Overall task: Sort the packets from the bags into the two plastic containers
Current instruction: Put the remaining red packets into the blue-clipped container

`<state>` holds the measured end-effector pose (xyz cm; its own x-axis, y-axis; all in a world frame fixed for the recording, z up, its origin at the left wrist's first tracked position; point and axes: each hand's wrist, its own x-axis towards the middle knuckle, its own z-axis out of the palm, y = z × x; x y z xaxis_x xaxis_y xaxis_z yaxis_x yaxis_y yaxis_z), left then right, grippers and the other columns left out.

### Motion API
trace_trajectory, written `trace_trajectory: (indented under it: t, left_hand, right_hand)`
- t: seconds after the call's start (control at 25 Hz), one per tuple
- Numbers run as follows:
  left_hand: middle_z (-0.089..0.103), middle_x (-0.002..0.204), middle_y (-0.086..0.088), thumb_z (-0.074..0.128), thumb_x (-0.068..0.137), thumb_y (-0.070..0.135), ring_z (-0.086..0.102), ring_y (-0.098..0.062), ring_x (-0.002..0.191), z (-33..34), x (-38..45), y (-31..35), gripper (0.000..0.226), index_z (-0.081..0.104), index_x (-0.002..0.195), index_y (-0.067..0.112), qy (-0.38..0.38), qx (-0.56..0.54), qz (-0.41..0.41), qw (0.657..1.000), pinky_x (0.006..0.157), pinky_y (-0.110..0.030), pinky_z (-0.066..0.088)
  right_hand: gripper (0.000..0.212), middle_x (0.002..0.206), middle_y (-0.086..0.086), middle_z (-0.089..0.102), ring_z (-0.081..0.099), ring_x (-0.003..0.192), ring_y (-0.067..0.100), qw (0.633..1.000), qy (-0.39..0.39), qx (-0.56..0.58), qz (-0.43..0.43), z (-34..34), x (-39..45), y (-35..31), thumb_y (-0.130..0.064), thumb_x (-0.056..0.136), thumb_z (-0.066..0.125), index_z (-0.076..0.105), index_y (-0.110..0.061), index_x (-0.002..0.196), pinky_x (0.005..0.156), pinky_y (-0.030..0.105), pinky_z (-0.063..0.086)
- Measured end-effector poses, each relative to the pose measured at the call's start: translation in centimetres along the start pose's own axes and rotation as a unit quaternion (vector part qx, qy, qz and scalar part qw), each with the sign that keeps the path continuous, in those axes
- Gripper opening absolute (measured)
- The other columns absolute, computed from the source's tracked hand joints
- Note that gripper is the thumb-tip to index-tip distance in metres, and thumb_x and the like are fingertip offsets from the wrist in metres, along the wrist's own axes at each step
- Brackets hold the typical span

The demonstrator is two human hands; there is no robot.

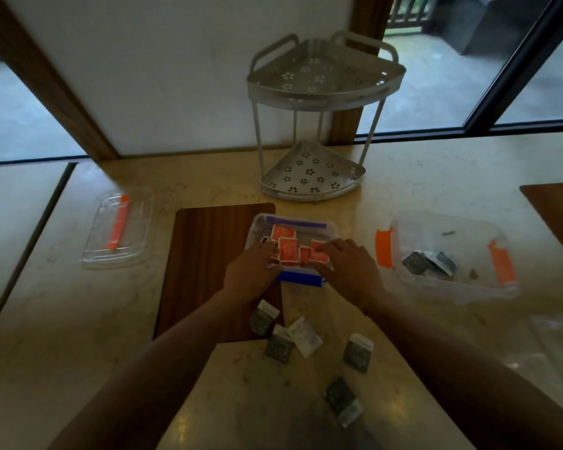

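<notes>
Looks like the red packets [288, 246] are being laid down in the blue-clipped container [260, 222] just past the wooden board [208, 254], pinched at their edges by the left hand [252, 274] and right hand [348, 264]. Next, the dark packets [278, 347] scattered near the person are probably being gathered for the orange-clipped container [452, 251], well off to the right. Nothing is being blocked by the metal rack [312, 170] or spare lid [117, 228].

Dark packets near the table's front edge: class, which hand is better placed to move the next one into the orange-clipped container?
Probably the right hand: the container lies on its side, and several dark packets lie under the right forearm.
</notes>
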<state>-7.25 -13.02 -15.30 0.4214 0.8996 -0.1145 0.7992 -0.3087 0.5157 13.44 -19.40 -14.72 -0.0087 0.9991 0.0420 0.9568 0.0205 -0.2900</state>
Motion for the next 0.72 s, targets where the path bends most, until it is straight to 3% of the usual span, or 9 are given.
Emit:
trace_trajectory:
  t: [0.12, 0.2, 0.28, 0.4, 0.52, 0.72]
  left_hand:
    - [0.066, 0.097, 0.006, 0.062, 0.089, 0.03, 0.058, -0.003, 0.079, 1.4, -3.4, -0.7, 0.01, 0.059, 0.098, 0.029, -0.007, -0.035, -0.04, 0.999, 0.063, -0.019, 0.045]
    - [0.064, 0.098, 0.006, 0.062, 0.089, 0.029, 0.056, -0.002, 0.078, 2.8, -5.3, -1.3, 0.011, 0.061, 0.1, 0.027, -0.023, -0.034, -0.077, 0.996, 0.061, -0.017, 0.041]
    - [0.063, 0.1, 0.008, 0.061, 0.089, 0.031, 0.057, -0.003, 0.081, 4.3, -7.1, -1.8, 0.01, 0.06, 0.099, 0.031, -0.036, -0.055, -0.122, 0.99, 0.064, -0.019, 0.044]
    - [0.063, 0.107, 0.006, 0.058, 0.09, 0.033, 0.06, -0.006, 0.089, 6.3, -9.6, -2.2, 0.006, 0.06, 0.097, 0.034, -0.042, -0.082, -0.17, 0.981, 0.073, -0.026, 0.051]
    - [0.059, 0.117, 0.003, 0.056, 0.091, 0.037, 0.057, -0.011, 0.097, 8.1, -11.9, -2.0, 0.025, 0.057, 0.115, 0.035, -0.032, -0.054, -0.182, 0.981, 0.074, -0.027, 0.048]
    - [0.056, 0.126, 0.0, 0.055, 0.089, 0.044, 0.059, -0.017, 0.105, 9.8, -12.9, -0.4, 0.042, 0.05, 0.128, 0.028, -0.032, -0.002, -0.202, 0.979, 0.084, -0.039, 0.054]
  right_hand:
    - [0.035, 0.124, 0.0, 0.061, 0.056, 0.108, 0.018, 0.999, -0.036, 0.024, 0.029, 0.2, -2.9, 0.5, -0.042, 0.091, 0.055, 0.055, -0.026, 0.122, 0.087, 0.034, 0.048]
    - [0.034, 0.12, -0.004, 0.062, 0.057, 0.104, 0.013, 0.997, -0.058, 0.036, 0.042, 0.4, -5.3, 1.3, -0.046, 0.091, 0.052, 0.056, -0.03, 0.121, 0.081, 0.028, 0.048]
    - [0.034, 0.116, -0.007, 0.064, 0.058, 0.1, 0.009, 0.995, -0.075, 0.028, 0.057, 1.1, -7.8, 2.2, -0.05, 0.092, 0.05, 0.057, -0.032, 0.119, 0.076, 0.024, 0.047]
    - [0.04, 0.124, -0.005, 0.059, 0.055, 0.109, 0.014, 0.988, -0.115, 0.002, 0.105, 2.6, -11.0, 3.8, -0.049, 0.09, 0.054, 0.054, -0.03, 0.125, 0.084, 0.03, 0.05]
    - [0.047, 0.133, -0.001, 0.053, 0.05, 0.117, 0.021, 0.977, -0.155, -0.019, 0.144, 4.3, -13.5, 4.5, -0.043, 0.089, 0.058, 0.049, -0.029, 0.132, 0.091, 0.036, 0.048]
    - [0.048, 0.129, 0.001, 0.052, 0.051, 0.113, 0.023, 0.972, -0.162, -0.019, 0.167, 5.5, -14.6, 4.3, -0.044, 0.087, 0.059, 0.048, -0.03, 0.131, 0.086, 0.037, 0.048]
